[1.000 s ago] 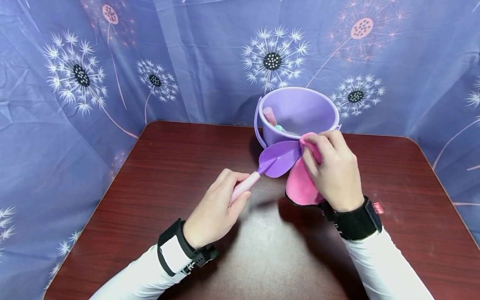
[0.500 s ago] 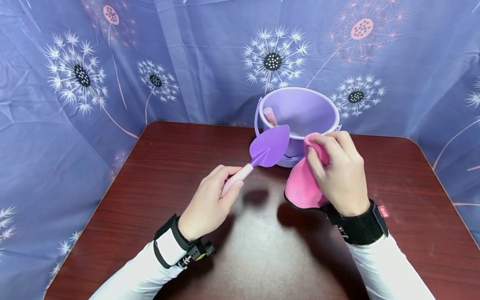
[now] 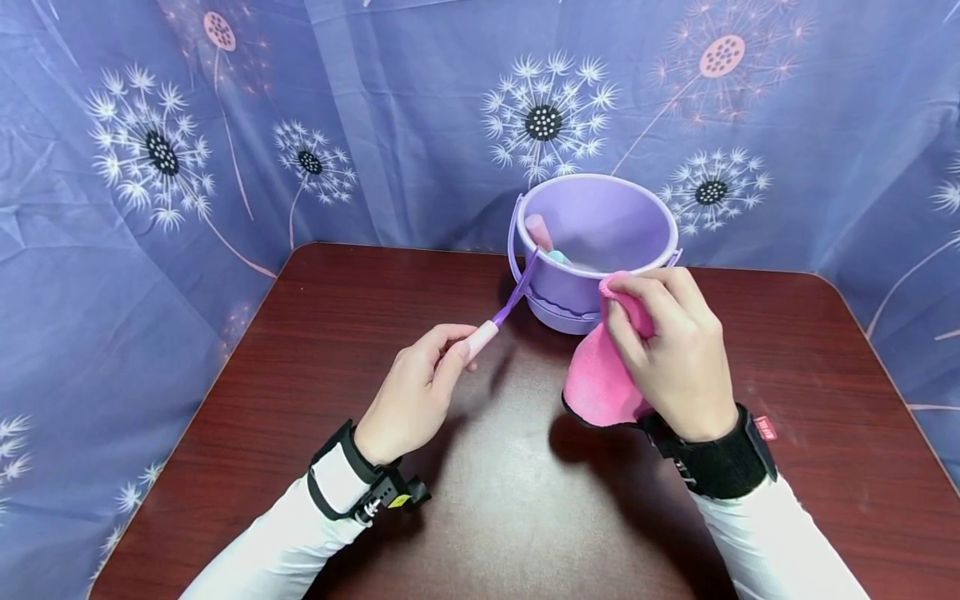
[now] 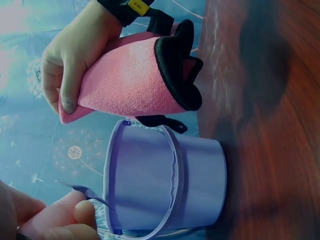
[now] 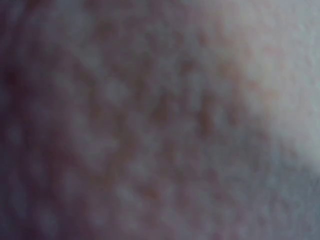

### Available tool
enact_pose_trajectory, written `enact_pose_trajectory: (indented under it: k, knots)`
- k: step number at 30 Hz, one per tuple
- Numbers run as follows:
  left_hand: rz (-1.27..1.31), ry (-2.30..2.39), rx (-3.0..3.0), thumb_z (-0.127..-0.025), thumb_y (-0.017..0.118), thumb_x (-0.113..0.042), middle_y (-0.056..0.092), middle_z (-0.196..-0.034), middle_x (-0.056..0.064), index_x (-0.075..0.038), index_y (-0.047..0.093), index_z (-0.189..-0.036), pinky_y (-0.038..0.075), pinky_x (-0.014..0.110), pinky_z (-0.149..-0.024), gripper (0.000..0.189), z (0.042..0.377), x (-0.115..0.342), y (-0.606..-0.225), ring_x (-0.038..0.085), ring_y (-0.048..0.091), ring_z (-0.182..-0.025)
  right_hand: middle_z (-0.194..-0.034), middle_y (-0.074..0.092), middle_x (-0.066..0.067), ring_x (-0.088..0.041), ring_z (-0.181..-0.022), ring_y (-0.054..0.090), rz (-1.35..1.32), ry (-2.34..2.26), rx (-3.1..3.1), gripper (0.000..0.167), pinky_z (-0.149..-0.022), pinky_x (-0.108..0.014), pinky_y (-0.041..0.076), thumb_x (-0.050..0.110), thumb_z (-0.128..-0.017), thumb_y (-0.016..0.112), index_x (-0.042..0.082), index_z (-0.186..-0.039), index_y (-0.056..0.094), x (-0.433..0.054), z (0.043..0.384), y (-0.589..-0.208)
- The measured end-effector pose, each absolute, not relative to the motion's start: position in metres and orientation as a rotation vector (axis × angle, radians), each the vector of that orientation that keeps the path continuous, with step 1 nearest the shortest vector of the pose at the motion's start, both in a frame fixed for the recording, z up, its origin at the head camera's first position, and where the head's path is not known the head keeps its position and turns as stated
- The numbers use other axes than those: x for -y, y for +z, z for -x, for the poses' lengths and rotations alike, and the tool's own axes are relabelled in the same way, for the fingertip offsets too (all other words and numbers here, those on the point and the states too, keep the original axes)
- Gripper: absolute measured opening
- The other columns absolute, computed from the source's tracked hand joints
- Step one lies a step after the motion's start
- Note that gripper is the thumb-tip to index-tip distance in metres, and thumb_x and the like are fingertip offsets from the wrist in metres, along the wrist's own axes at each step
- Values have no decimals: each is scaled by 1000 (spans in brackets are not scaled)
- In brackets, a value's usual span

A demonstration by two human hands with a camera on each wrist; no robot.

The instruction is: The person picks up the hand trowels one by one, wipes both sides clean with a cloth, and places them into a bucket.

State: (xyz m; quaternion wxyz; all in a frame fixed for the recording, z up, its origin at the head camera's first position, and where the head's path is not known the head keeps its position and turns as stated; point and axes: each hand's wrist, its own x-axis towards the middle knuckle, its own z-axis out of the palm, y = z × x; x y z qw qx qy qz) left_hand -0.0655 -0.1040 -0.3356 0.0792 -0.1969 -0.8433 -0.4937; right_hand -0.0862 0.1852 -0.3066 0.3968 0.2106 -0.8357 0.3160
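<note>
My left hand (image 3: 408,400) grips the pale pink handle of a small trowel (image 3: 517,292). Its purple blade is turned nearly edge-on and stands in front of the left side of a lilac bucket (image 3: 566,304). With thumb and fingers, my right hand (image 3: 678,358) pinches the top of a fuzzy pink cloth (image 3: 603,379) trimmed in black. The cloth hangs in folds before the bucket's right side; the left wrist view shows its black-edged lower end (image 4: 175,75) above the tabletop. The right wrist view is only a close blur.
Inside the bucket lie a pink handle-like piece (image 3: 537,232) and a mint-coloured piece (image 3: 558,257), partly hidden by the wall. The bucket stands at the back of a dark red wooden table (image 3: 360,292). A blue dandelion-print curtain (image 3: 420,125) hangs behind and beside it.
The trowel has come away from the cloth toward the left, and its blade has turned from broadside to nearly edge-on. The right hand, still pinching the cloth, has moved slightly toward the person.
</note>
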Motion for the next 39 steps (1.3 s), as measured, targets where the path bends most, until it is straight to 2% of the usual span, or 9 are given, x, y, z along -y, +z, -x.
enact_pose_trajectory:
  k: [5, 8, 15, 20, 28, 33, 36, 39]
  knots:
    - [532, -1570, 2548, -103, 72, -19, 67, -93, 0, -9, 65, -127, 47, 32, -70, 26, 66, 104, -335, 16, 58, -77, -113, 68, -15, -27, -103, 66, -555, 799, 2111, 18, -97, -14, 42, 9, -97, 74, 5, -113, 79, -184, 84, -305]
    - [518, -1593, 2554, -100, 76, -16, 67, -92, 1, -8, 64, -126, 46, 31, -69, 30, 66, 104, -334, 18, 58, -76, -113, 68, -16, -28, -103, 66, -565, 795, 2108, 18, -97, -14, 42, 9, -97, 74, 4, -113, 79, -183, 84, -303]
    - [514, -1628, 2533, -103, 72, -17, 62, -84, -1, -12, 67, -124, 42, 30, -63, 23, 65, 105, -332, 17, 52, -70, -113, 69, -16, -27, -103, 67, -613, 789, 2092, 17, -99, -15, 43, 9, -97, 74, 4, -113, 79, -180, 82, -302]
    - [540, -1676, 2506, -105, 68, -18, 67, -89, 0, -13, 70, -122, 42, 29, -63, 18, 64, 104, -332, 17, 52, -71, -111, 68, -16, -26, -103, 68, -677, 772, 2079, 18, -99, -18, 46, 9, -97, 74, 4, -114, 78, -173, 83, -303]
    - [597, -1710, 2507, -107, 66, -21, 66, -89, 2, -13, 71, -121, 41, 29, -61, 17, 61, 100, -331, 17, 51, -69, -102, 65, -14, -22, -88, 67, -871, 728, 2062, 19, -78, -34, 56, 6, -96, 73, 2, -115, 76, -157, 86, -307]
    - [641, -1748, 2523, -108, 65, -23, 64, -86, 1, -14, 71, -122, 40, 29, -58, 18, 61, 99, -332, 16, 50, -66, -104, 67, -13, -24, -88, 66, -989, 707, 2039, 24, -76, -35, 56, 2, -92, 79, 3, -116, 76, -146, 87, -309]
    - [666, -1764, 2533, -108, 64, -25, 62, -83, 5, -14, 72, -121, 41, 28, -60, 19, 61, 99, -332, 16, 52, -67, -105, 68, -13, -24, -88, 65, -1020, 700, 2038, 26, -76, -35, 56, 3, -92, 80, 4, -117, 75, -141, 86, -310]
    - [694, -1752, 2537, -108, 64, -28, 59, -79, 4, -15, 73, -120, 43, 28, -63, 19, 60, 99, -331, 15, 52, -69, -105, 67, -13, -24, -88, 65, -1007, 694, 2046, 25, -77, -35, 56, 4, -93, 80, 4, -118, 75, -139, 87, -309]
